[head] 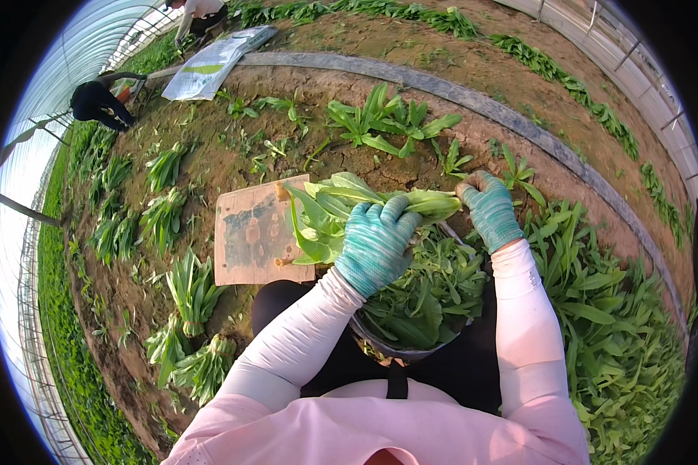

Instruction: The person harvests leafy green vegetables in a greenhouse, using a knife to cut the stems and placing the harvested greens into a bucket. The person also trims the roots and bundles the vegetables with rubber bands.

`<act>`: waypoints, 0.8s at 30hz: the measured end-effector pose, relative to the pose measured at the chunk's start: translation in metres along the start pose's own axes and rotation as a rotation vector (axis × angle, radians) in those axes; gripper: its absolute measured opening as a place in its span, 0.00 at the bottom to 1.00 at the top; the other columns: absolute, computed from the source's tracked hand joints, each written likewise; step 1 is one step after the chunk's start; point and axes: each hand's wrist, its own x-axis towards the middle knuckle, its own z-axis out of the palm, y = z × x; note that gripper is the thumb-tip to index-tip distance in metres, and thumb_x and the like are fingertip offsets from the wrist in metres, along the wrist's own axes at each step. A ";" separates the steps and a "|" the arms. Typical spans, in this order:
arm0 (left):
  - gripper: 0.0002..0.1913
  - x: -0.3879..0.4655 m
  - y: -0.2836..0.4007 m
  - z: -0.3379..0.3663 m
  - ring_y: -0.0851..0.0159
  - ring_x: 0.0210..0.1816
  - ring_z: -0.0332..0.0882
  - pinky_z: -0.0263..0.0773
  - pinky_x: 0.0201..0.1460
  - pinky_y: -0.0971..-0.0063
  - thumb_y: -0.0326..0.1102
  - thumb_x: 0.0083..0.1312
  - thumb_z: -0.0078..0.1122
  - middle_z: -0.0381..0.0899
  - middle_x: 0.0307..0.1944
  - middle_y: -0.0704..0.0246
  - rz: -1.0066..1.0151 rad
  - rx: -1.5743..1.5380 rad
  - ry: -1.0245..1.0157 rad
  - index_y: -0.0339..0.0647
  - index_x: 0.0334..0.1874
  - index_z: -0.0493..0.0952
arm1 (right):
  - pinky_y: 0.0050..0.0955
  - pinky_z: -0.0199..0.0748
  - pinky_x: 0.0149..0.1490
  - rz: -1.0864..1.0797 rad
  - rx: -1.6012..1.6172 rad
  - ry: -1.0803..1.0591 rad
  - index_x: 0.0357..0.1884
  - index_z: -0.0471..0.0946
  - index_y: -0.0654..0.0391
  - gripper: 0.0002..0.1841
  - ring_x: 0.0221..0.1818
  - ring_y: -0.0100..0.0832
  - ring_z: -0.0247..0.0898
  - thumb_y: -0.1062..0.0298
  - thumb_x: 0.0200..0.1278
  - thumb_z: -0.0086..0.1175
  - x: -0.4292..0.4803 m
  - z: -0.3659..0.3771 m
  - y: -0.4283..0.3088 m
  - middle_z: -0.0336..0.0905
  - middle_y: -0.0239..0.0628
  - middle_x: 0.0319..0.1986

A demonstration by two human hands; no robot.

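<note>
My left hand (378, 241), in a green and white knitted glove, is closed around a bunch of leafy greens (331, 206). The leaves point left and the pale stem ends face right. At those stem ends is my right hand (488, 206), gloved alike, with its fingers curled. Whether it pinches a stem cannot be made out. Partly beneath the bunch lies a wooden board (250, 256) with short wooden pegs (281, 190) standing on it. Between my legs a bucket (404, 351) holds loose green leaves (436, 290).
Tied bundles of greens (192, 290) lie on the soil to the left. A large heap of loose greens (611, 325) spreads at my right. Ahead are rooted plants (384, 119), a grey strip (442, 87) and a plastic sack (215, 64). Two people (102, 102) bend down farther off.
</note>
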 end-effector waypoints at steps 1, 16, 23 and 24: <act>0.25 0.001 0.000 -0.001 0.54 0.49 0.79 0.71 0.56 0.60 0.35 0.44 0.72 0.76 0.55 0.63 -0.067 -0.077 0.007 0.46 0.49 0.80 | 0.30 0.71 0.38 -0.007 0.072 0.161 0.38 0.80 0.61 0.11 0.28 0.24 0.68 0.62 0.66 0.61 0.002 -0.003 -0.002 0.76 0.32 0.25; 0.28 0.005 -0.008 -0.014 0.65 0.51 0.81 0.78 0.57 0.70 0.20 0.55 0.69 0.78 0.55 0.65 -0.634 -1.614 -0.042 0.37 0.61 0.74 | 0.24 0.75 0.53 -0.263 0.324 -0.226 0.63 0.71 0.59 0.24 0.43 0.22 0.74 0.67 0.66 0.60 -0.016 0.015 -0.037 0.79 0.32 0.43; 0.35 0.005 -0.012 0.005 0.65 0.56 0.79 0.76 0.61 0.70 0.21 0.53 0.72 0.78 0.57 0.66 -0.396 -1.393 0.059 0.37 0.66 0.71 | 0.34 0.66 0.68 -0.355 0.366 -0.372 0.71 0.63 0.61 0.41 0.63 0.40 0.70 0.38 0.67 0.55 -0.025 0.072 -0.009 0.73 0.47 0.61; 0.38 0.002 -0.013 0.007 0.65 0.57 0.78 0.74 0.63 0.70 0.22 0.52 0.73 0.78 0.58 0.66 -0.535 -1.552 -0.005 0.37 0.68 0.69 | 0.34 0.66 0.67 -0.390 0.372 -0.320 0.71 0.62 0.61 0.42 0.64 0.41 0.70 0.37 0.67 0.54 -0.026 0.076 -0.006 0.73 0.48 0.61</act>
